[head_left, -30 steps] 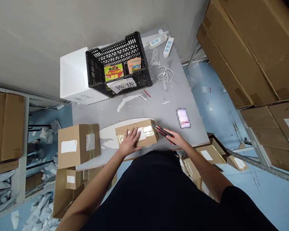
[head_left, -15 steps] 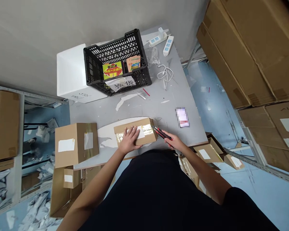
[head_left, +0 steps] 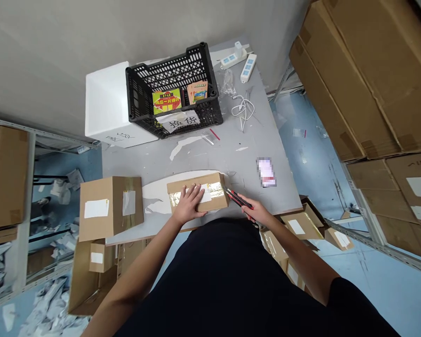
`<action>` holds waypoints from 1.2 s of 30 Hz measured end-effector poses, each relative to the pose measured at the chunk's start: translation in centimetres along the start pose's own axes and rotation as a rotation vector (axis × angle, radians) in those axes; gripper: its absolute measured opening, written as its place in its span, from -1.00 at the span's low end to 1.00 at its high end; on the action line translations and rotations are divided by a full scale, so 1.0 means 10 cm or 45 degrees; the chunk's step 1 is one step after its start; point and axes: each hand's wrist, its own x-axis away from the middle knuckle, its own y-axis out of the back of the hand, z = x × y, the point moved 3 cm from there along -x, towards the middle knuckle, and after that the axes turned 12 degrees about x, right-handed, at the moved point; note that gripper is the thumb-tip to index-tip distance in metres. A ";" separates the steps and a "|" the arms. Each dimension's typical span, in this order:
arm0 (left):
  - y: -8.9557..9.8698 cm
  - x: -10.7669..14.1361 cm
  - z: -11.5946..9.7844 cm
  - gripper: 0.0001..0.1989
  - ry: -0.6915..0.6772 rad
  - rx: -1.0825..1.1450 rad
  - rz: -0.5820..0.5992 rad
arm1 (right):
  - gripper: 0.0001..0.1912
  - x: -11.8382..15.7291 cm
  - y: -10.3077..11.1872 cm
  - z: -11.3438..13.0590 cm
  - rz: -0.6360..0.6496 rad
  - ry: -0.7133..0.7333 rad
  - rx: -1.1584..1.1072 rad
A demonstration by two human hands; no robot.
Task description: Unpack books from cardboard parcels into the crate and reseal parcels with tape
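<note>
My left hand (head_left: 188,204) rests flat on top of a small cardboard box (head_left: 214,199), its fingers spread and nothing gripped. The box lies on a white sheet (head_left: 154,199), with shiny transparent tape and a white label across its top. My right hand (head_left: 257,210) grips a red-and-black utility knife (head_left: 239,200), whose front end points at the box's right end. I cannot make out a blade against the box.
A larger taped carton (head_left: 110,208) stands left on the grey table (head_left: 238,161). Behind are a black plastic crate (head_left: 171,93) holding printed cards, a white foam box (head_left: 107,105), power strips (head_left: 248,68) and a white cable (head_left: 243,111). Cartons lie stacked beyond the table edges.
The whole view has shifted slightly. My right hand and the knife have moved a little but stay at the box's right end. My left hand remains on the box.
</note>
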 end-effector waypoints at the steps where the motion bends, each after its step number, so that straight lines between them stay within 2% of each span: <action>1: 0.00 0.00 0.00 -0.04 0.004 0.000 0.003 | -0.29 0.01 -0.01 0.00 -0.002 -0.008 -0.012; 10: 0.00 -0.02 -0.01 -0.02 0.030 -0.007 0.016 | -0.29 0.15 -0.04 -0.05 0.036 -0.086 -0.040; 15: -0.02 0.00 0.01 -0.02 0.028 0.001 0.003 | -0.29 0.22 -0.07 -0.09 0.072 -0.066 -0.049; 20: -0.02 0.02 0.00 -0.01 -0.002 -0.001 0.005 | -0.30 0.31 0.00 -0.17 0.114 -0.097 -0.013; 22: -0.01 0.03 0.00 -0.02 -0.011 0.001 0.007 | -0.30 0.32 0.07 -0.20 0.065 -0.096 -0.046; 26: 0.00 0.03 -0.01 -0.03 -0.030 0.016 0.010 | -0.27 0.17 0.15 -0.14 -0.093 0.013 -0.130; 32: 0.02 0.04 -0.02 -0.04 -0.014 0.019 0.023 | -0.25 -0.24 0.02 0.00 -0.095 0.097 -0.101; 36: 0.03 0.04 -0.02 -0.03 -0.015 0.016 0.034 | -0.24 -0.32 -0.04 0.00 -0.060 0.136 -0.122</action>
